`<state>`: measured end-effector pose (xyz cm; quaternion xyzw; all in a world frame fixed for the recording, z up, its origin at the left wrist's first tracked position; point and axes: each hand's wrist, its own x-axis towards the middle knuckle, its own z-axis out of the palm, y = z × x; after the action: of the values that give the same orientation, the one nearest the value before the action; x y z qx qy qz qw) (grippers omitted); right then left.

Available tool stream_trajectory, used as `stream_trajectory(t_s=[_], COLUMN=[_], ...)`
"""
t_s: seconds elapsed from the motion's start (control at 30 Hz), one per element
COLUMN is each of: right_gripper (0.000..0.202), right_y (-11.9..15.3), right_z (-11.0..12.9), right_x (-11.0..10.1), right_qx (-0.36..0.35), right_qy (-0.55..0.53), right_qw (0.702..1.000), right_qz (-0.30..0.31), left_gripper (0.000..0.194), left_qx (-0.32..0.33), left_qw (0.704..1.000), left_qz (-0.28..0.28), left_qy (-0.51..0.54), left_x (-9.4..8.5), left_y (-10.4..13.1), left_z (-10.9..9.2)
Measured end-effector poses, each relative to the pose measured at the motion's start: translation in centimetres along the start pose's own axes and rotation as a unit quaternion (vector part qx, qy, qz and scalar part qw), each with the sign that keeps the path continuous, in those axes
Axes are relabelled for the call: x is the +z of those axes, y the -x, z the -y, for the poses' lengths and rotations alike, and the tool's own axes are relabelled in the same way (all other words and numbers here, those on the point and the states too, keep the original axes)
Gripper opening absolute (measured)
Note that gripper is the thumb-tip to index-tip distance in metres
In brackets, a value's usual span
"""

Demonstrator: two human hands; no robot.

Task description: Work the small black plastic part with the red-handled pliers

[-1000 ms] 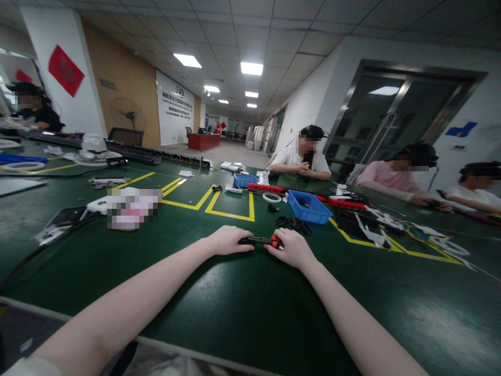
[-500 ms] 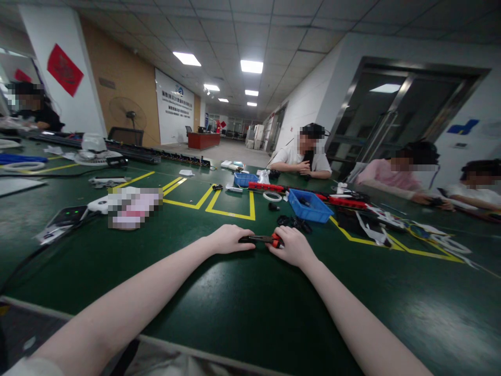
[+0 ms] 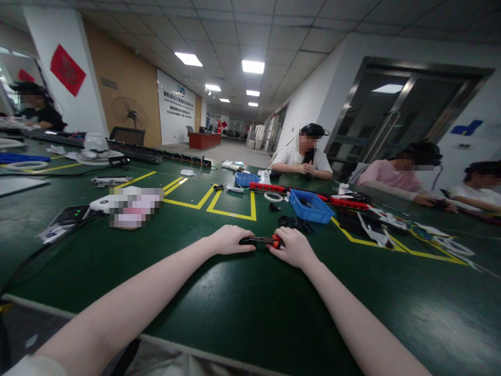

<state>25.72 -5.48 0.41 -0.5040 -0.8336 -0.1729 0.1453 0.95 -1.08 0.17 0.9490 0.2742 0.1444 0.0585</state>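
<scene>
Orange-handled pliers (image 3: pixel 266 239) lie level between my two hands, above the green table (image 3: pixel 235 292). My right hand (image 3: pixel 291 245) is closed around their handles. A small black piece (image 3: pixel 246 241) is pinched between the thumb and fingers of my left hand (image 3: pixel 230 240), and the tips of the pliers reach it. Whether the jaws are clamped on the black piece is too small to tell. Just beyond my right hand lie several black parts (image 3: pixel 295 224) and a blue bin (image 3: pixel 310 206) with dark items inside.
A smaller blue bin (image 3: pixel 246 180), a white ring (image 3: pixel 273 197) and a long red strip (image 3: pixel 270 187) lie farther back. White devices with a cable (image 3: pixel 104 203) are at the left. A person in white (image 3: pixel 303 159) sits across the table; others sit at both sides.
The view has shifted very slightly. My hands keep the same hold on the pliers and the black piece.
</scene>
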Motion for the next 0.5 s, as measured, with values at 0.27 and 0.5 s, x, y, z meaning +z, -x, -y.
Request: stream_trajectory(t_s=[0.27, 0.5], right_gripper=[0.023, 0.022], right_y=[-0.05, -0.06], right_z=[0.09, 0.06], right_x=[-0.17, -0.04], right_qx=[0.003, 0.009], right_qy=[0.000, 0.003], right_qw=[1.000, 1.000], right_qz=[-0.003, 0.005], left_gripper=[0.042, 0.043], left_qx=[0.003, 0.012], left_qw=[1.000, 1.000], left_qz=[0.001, -0.002], left_qy=[-0.003, -0.002], left_x=[0.24, 0.09], left_y=[-0.09, 0.03], left_z=[0.24, 0.16])
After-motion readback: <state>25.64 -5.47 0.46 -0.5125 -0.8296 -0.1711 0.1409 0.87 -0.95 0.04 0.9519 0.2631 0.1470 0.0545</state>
